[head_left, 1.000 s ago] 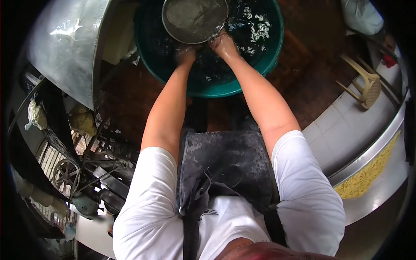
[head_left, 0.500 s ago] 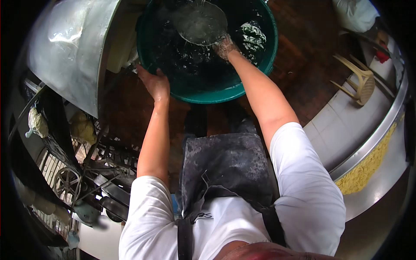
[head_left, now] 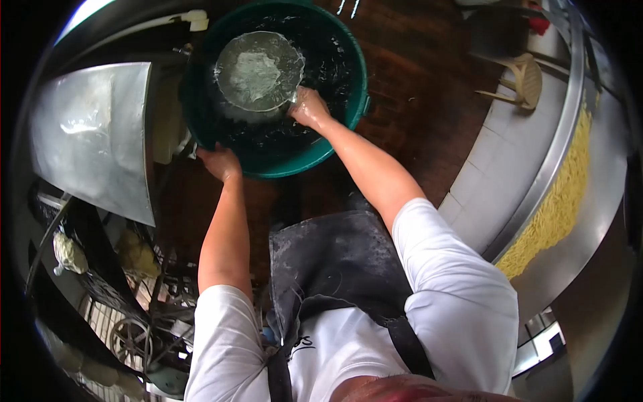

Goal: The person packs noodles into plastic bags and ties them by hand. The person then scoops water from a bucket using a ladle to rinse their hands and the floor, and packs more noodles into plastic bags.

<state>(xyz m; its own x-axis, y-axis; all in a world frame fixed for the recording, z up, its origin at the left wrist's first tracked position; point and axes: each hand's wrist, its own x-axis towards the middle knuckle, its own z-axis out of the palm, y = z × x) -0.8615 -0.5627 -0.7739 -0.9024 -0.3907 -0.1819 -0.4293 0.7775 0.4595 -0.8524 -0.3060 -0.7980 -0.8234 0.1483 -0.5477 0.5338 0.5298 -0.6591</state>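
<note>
Your right hand (head_left: pixel 310 108) grips a round grey metal bowl (head_left: pixel 291 67) by its edge, apparently for control, inside the round green plastic tub (head_left: pixel 284 167). Your left hand (head_left: pixel 222 163) meets the tub's rim, perhaps for steadiness — whether it grips, I cannot tell.

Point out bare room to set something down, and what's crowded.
Bare metal shows on the tray, right of the yellow noodles. Brown floor lies open between the green tub and white tiles; the tiles are bare between plastic chair and tray. Crowded: the tub, with round vessel, right hand and, at its rim, left hand.
</note>
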